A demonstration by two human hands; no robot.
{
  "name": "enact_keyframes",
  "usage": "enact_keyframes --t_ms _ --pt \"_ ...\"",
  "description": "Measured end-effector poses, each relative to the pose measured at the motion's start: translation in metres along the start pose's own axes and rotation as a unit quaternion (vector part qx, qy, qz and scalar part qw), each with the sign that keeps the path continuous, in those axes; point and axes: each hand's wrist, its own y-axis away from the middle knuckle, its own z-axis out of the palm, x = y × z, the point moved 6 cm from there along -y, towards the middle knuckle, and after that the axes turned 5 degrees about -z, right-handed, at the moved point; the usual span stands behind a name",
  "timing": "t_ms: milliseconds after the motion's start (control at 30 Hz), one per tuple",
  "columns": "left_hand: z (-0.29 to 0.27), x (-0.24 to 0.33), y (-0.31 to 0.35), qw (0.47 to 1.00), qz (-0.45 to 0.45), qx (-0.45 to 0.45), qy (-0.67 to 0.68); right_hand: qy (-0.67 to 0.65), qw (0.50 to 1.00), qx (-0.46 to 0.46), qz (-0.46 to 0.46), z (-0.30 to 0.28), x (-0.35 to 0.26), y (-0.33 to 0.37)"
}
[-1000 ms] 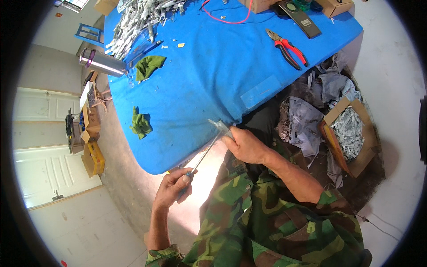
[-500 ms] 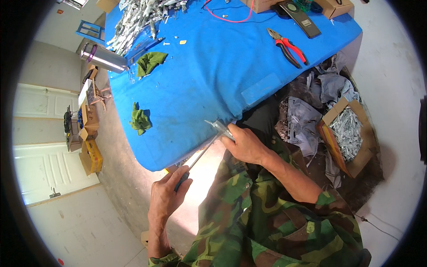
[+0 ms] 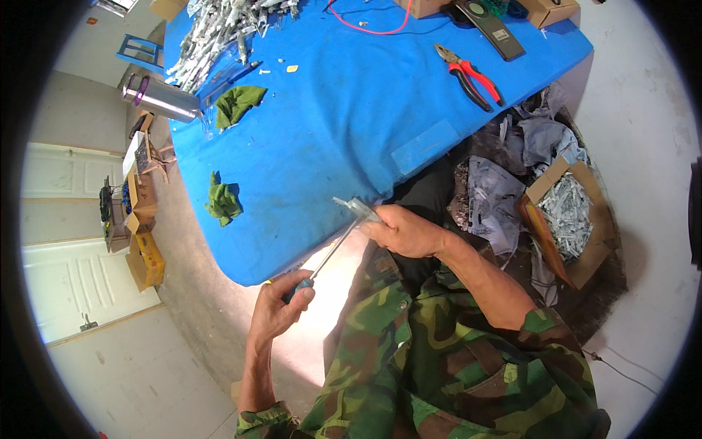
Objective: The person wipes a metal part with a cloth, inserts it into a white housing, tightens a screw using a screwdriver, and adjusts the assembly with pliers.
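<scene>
Left hand [image 3: 281, 307] is wrapped around the handle of a screwdriver [image 3: 327, 254], shaft running up and right into a small metal bracket [image 3: 357, 208] pinched in the right hand [image 3: 401, 230], right at the near edge of the blue table [image 3: 351, 124]. On the table: 2 green rags [image 3: 223, 201], red-handled pliers [image 3: 468, 73] far right, a steel cylinder [image 3: 161, 99] far left. Cardboard box of metal parts [image 3: 567, 216] sits on the floor to the right.

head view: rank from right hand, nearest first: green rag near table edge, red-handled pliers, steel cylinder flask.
From the right hand:
1. Crumpled green rag near the table edge, to its left on the blue cloth.
2. Red-handled pliers, above, far side of table.
3. Steel cylinder flask, upper left table corner.
</scene>
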Motion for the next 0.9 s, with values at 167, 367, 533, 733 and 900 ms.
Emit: enact_keyframes --t_ms 167,367,533,733,900 --pt "0.017 -0.009 -0.016 0.989 -0.036 -0.058 0.133 -0.171 0.982 -0.037 0.073 -0.002 0.012 0.001" --pt "0.033 -0.025 -0.026 0.982 -0.007 -0.065 0.176 -0.286 0.949 -0.077 0.109 0.001 0.007 0.004" --pt "0.052 -0.027 -0.029 0.975 -0.013 -0.079 0.209 -0.355 0.927 -0.079 0.089 0.003 0.015 0.005" --pt "0.061 -0.042 -0.036 0.974 -0.01 -0.073 0.214 -0.35 0.931 -0.06 0.083 0.007 0.017 0.005" --pt "0.052 -0.043 -0.023 0.982 -0.014 -0.038 0.184 -0.179 0.983 0.039 0.035 0.013 -0.004 0.005"
